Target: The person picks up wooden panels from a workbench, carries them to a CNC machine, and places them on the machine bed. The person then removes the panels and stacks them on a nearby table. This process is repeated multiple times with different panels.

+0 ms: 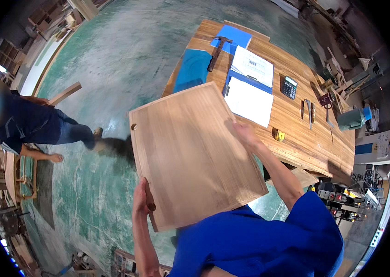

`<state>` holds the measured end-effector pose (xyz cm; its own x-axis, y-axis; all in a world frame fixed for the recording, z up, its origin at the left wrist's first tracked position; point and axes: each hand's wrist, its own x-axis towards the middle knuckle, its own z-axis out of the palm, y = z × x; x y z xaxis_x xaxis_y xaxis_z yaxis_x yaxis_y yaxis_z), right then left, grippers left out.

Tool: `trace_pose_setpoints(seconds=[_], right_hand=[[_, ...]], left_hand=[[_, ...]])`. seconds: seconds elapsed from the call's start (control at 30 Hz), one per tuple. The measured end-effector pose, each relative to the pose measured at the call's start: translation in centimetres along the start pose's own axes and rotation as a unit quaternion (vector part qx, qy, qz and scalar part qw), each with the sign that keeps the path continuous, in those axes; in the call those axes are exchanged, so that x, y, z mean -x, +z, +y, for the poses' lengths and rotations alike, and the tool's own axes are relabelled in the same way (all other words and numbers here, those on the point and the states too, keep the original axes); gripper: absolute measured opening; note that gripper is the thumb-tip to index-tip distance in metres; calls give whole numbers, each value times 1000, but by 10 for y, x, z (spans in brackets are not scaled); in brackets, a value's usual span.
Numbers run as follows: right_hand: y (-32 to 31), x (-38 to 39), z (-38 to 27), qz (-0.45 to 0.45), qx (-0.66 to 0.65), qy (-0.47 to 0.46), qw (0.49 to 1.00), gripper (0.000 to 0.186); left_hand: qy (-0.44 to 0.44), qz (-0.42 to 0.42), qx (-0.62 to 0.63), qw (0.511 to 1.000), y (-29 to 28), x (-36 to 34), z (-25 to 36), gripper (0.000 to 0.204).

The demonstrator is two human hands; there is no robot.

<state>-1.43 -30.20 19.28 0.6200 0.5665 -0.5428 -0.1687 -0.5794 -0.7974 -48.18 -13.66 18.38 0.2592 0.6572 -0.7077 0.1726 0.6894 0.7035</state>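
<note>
A wooden cabinet door panel (195, 147) is held tilted in front of my body, its broad face toward me. My left hand (140, 197) grips its left edge, beside the lower of two round holes near that edge. On the opposite edge, my right hand (246, 134) is closed around the wood, with its fingertips partly hidden. The panel's upper corner overlaps the near side of a wooden table (296, 147). Close to my right hand, an open blue folder with white papers (250, 99) lies on that table, and a yellow tape measure (278, 135) rests near the table's edge.
On the table are a hammer (216, 56), blue folders (191, 69), a calculator (289, 87), a caliper (308, 112), a mug (327, 99) and a green bottle (351, 120). At left, a person (33, 120) carries a wooden piece (66, 93) across the green floor (91, 189).
</note>
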Motion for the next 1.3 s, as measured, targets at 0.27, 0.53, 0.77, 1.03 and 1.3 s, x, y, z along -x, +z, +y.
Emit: trace_pose_setpoints(seconds=[0.27, 0.53, 0.77, 1.03, 1.3], right_hand=[[16, -141, -25, 217, -13, 50, 975, 70], [35, -272, -38, 350, 54, 52, 934, 61], [54, -247, -26, 329, 203, 44, 921, 52], [70, -157, 42, 277, 184, 103, 938, 62], [91, -52, 153, 228, -163, 196, 940, 54]], left_hand=[[29, -203, 9, 979, 87, -227, 162, 44], [209, -231, -154, 938, 139, -484, 156, 51], [125, -230, -303, 916, 126, -435, 192, 59], [26, -252, -251, 934, 28, -368, 130, 58], [-56, -24, -104, 993, -123, -270, 38, 36]])
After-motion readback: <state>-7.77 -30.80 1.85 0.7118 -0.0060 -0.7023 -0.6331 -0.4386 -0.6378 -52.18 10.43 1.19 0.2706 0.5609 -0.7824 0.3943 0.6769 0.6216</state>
